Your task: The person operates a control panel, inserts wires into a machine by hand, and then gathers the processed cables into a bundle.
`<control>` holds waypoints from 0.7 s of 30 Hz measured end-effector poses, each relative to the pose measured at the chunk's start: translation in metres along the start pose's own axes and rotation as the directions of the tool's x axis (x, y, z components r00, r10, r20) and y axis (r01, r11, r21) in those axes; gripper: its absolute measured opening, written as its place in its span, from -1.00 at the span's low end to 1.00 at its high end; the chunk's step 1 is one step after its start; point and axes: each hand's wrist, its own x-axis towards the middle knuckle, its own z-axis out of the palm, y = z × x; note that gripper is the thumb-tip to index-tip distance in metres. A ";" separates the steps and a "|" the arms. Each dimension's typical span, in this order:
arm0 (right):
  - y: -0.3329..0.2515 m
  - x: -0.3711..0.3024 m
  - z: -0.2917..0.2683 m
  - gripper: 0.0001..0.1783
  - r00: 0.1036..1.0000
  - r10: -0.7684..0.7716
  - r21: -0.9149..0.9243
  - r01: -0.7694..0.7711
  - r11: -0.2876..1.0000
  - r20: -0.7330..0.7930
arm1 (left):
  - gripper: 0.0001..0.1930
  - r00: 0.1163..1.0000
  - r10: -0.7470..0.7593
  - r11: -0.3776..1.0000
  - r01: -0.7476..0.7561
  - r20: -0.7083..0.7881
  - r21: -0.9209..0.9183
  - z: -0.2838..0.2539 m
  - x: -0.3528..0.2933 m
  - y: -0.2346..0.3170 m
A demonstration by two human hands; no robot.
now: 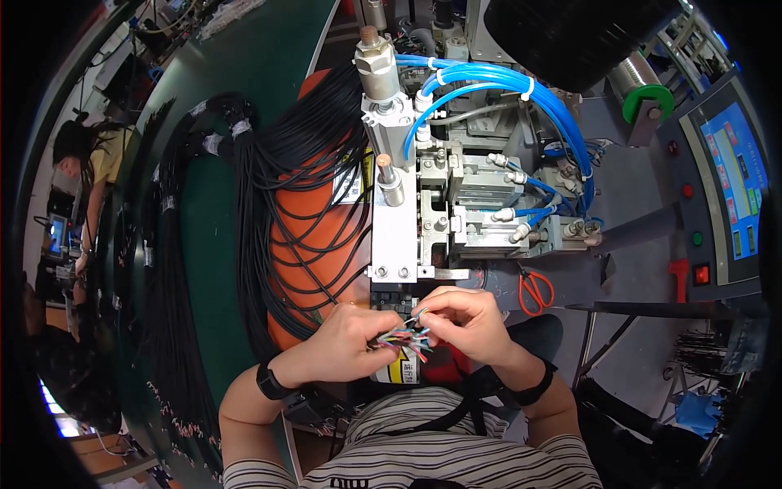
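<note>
In front of the machine's lower end, my left hand is closed on a bundle of thin coloured wires, whose loose ends fan out toward my right hand. Thumb and forefinger of my right hand pinch a thin wire at the upper side of that bundle. Just beyond both hands stands a metal press machine with upright cylinders and a dark block at its foot. Where the wires run back from my left fist is hidden.
Black cables lie heaped over an orange surface and a green table at left. Blue air hoses arch over the machine. Red-handled scissors and a control screen are at right. Another person sits far left.
</note>
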 end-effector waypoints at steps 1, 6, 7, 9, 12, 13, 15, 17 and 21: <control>-0.002 0.000 0.001 -0.91 0.996 -0.091 -0.254 0.085 0.963 -0.012 | -0.75 0.997 0.061 0.983 -0.054 -0.040 0.175 0.006 -0.001 0.003; -0.013 0.002 0.007 -0.92 0.943 -0.310 -0.884 0.248 0.396 0.125 | -0.57 0.963 0.230 0.730 -0.076 -0.140 0.679 0.025 -0.010 0.004; -0.013 0.002 0.008 -0.90 0.931 -0.321 -0.939 0.257 0.230 0.176 | -0.51 0.954 0.251 0.657 -0.042 -0.165 0.753 0.027 -0.012 0.003; -0.010 0.004 0.007 -0.91 0.933 -0.321 -0.938 0.249 0.242 0.165 | -0.47 0.951 0.253 0.674 -0.042 -0.176 0.738 0.026 -0.010 0.000; -0.007 0.005 0.006 -0.92 0.936 -0.323 -0.937 0.232 0.262 0.142 | -0.38 0.944 0.263 0.705 -0.048 -0.197 0.708 0.023 -0.006 -0.005; -0.006 0.005 0.006 -0.92 0.937 -0.324 -0.933 0.228 0.277 0.132 | -0.44 0.945 0.267 0.708 -0.059 -0.190 0.704 0.022 -0.006 -0.006; -0.005 0.003 0.006 -0.91 0.938 -0.327 -0.926 0.219 0.309 0.113 | -0.55 0.945 0.277 0.714 -0.080 -0.175 0.696 0.022 -0.005 -0.008; -0.002 0.003 0.007 -0.91 0.935 -0.338 -0.928 0.216 0.304 0.107 | -0.50 0.953 0.254 0.720 -0.073 -0.165 0.690 0.021 -0.005 -0.005; -0.001 0.003 0.008 -0.91 0.930 -0.355 -0.938 0.205 0.278 0.098 | -0.42 0.969 0.221 0.706 -0.082 -0.109 0.703 0.017 -0.003 0.004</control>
